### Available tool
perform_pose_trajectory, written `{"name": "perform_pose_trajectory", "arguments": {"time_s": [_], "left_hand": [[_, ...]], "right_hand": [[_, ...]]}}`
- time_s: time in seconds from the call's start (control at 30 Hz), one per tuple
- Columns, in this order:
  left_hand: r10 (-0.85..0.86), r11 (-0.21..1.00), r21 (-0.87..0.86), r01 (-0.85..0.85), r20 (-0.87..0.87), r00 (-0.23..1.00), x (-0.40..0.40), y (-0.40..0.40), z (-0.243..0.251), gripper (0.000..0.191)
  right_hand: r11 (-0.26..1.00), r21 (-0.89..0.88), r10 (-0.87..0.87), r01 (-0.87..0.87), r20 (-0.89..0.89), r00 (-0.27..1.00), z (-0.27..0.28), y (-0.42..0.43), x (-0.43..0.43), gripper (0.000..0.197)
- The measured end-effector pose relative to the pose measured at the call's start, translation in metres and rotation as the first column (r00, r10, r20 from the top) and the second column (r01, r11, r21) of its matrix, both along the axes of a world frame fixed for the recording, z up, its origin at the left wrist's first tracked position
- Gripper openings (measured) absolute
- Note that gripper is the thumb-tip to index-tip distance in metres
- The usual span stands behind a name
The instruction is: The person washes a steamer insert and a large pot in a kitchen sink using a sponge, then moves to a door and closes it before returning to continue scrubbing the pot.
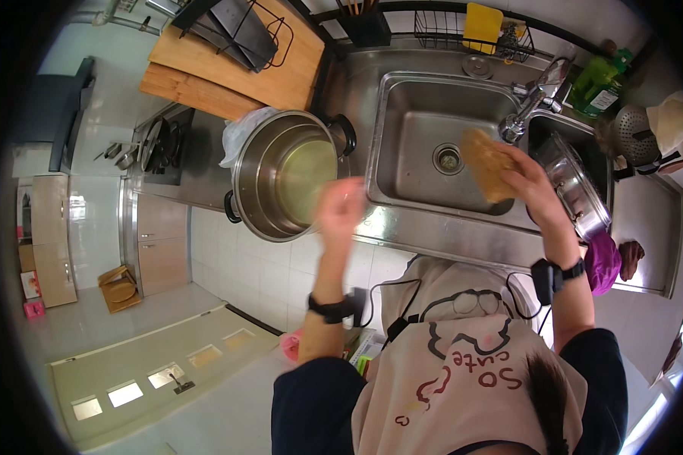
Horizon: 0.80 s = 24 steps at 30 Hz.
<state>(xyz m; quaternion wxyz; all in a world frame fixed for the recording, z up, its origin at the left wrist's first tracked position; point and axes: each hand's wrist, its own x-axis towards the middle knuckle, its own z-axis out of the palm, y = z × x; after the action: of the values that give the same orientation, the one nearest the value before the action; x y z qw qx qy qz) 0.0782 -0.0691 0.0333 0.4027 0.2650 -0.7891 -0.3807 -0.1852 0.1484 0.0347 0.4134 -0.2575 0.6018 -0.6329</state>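
My right hand (526, 176) grips a flat, tan, rough-surfaced piece (485, 165), too unclear to name, over the right part of the steel sink basin (412, 128). The basin's drain strainer (448, 159) shows just left of that piece. Blurred by motion, my left hand (341, 207) is at the right rim of a large two-handled steel pot (262, 165). Whether its fingers hold anything cannot be told. Pale yellowish-green liquid lies in the bottom of the pot. A chrome faucet (515, 126) reaches over the basin's right edge.
A lidded steel pot (577, 193) leans in the small right basin, beside a purple cloth (603, 264). Green soap bottles (600, 85) stand behind the faucet. A wooden board (205, 91) and a wire rack (284, 42) are at back left. A yellow cloth (482, 25) hangs on a wire basket.
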Motion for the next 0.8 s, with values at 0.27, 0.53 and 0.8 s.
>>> {"name": "perform_pose_trajectory", "arguments": {"time_s": [0.27,0.53,0.8], "left_hand": [[0.703,0.548,0.512,-0.662,0.147,0.696,0.229,-0.201,-0.05,0.019],[0.604,0.472,0.862,-0.186,-0.163,0.78,0.217,-0.193,-0.035,0.023],[0.416,0.597,0.802,-0.003,-0.306,0.856,0.127,-0.11,0.047,0.031]], "right_hand": [[0.956,-0.144,0.25,-0.257,-0.064,0.966,-0.011,-0.144,0.08,0.053],[0.985,0.015,0.168,-0.17,-0.266,0.949,-0.037,-0.162,0.09,0.055],[0.974,0.087,0.206,-0.21,0.053,0.977,-0.073,-0.126,0.082,0.058]]}}
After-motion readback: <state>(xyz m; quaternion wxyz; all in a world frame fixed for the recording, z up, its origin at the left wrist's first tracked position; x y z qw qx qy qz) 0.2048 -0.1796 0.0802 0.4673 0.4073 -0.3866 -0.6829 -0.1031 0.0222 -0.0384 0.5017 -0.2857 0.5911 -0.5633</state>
